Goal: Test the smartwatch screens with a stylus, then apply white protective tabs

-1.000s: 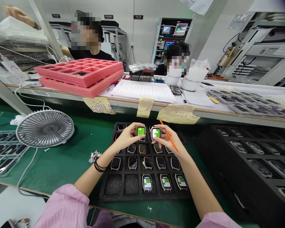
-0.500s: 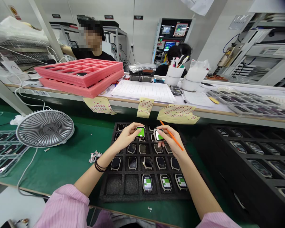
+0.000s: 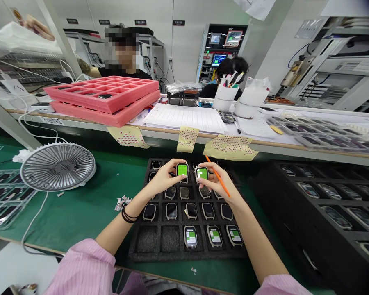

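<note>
My left hand (image 3: 164, 179) pinches a small watch body with a lit green screen (image 3: 182, 169) above the far rows of a black foam tray (image 3: 147, 239). Beside it, my right hand (image 3: 219, 184) grips a second watch body with a green screen (image 3: 202, 173) and also carries an orange stick (image 3: 217, 176) between its fingers. The two watch bodies sit close together, a few centimetres apart. Several dark-screened watch bodies fill the tray's middle rows, and three lit ones (image 3: 214, 236) lie in the nearest row.
A small white fan (image 3: 58, 165) lies on the green mat at left, clear trays (image 3: 0, 196) beyond it. More black trays (image 3: 326, 196) stand at right. A raised shelf holds pink foam trays (image 3: 106, 96), paper sheets (image 3: 186, 118) and cups. Two people sit beyond it.
My right hand tilted its watch body and turned it back face-up, shifting slightly left. My left hand barely moved. The person beyond the shelf shifted a little.
</note>
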